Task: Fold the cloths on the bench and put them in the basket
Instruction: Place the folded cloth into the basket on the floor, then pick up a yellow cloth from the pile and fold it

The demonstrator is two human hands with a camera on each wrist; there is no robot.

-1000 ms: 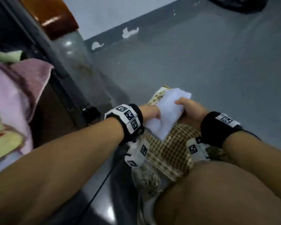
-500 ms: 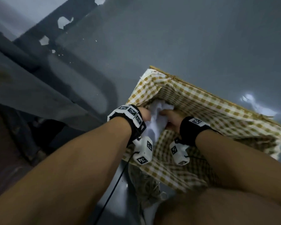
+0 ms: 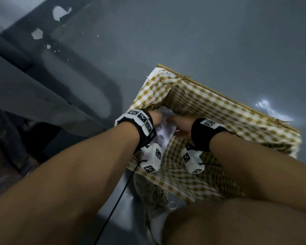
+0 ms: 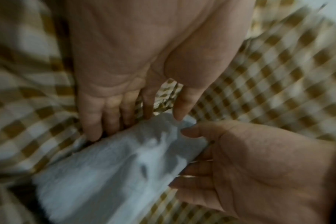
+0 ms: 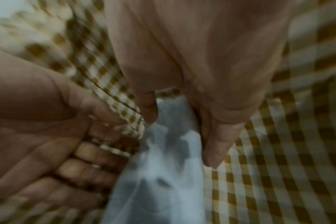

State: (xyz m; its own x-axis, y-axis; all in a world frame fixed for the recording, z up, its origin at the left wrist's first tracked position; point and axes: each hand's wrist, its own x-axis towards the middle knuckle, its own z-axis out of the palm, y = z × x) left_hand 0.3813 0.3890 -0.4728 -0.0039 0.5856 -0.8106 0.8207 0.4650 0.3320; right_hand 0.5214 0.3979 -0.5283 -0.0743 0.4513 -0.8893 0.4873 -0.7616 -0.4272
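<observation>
fingers of both hands pinch the folded white cloth, its long axis running between the palms inside the basket.

Soft white terry cloth; rectangular woven-straw basket lined in matt tan-and-white checked fabric; glossy grey floor.

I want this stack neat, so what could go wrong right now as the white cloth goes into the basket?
The folded white cloth is pinched by both hands, left hand and right hand, against one corner of the basket. It may bunch there or unfold on release. The loose checked liner could also catch under the fingers and get dragged.
</observation>
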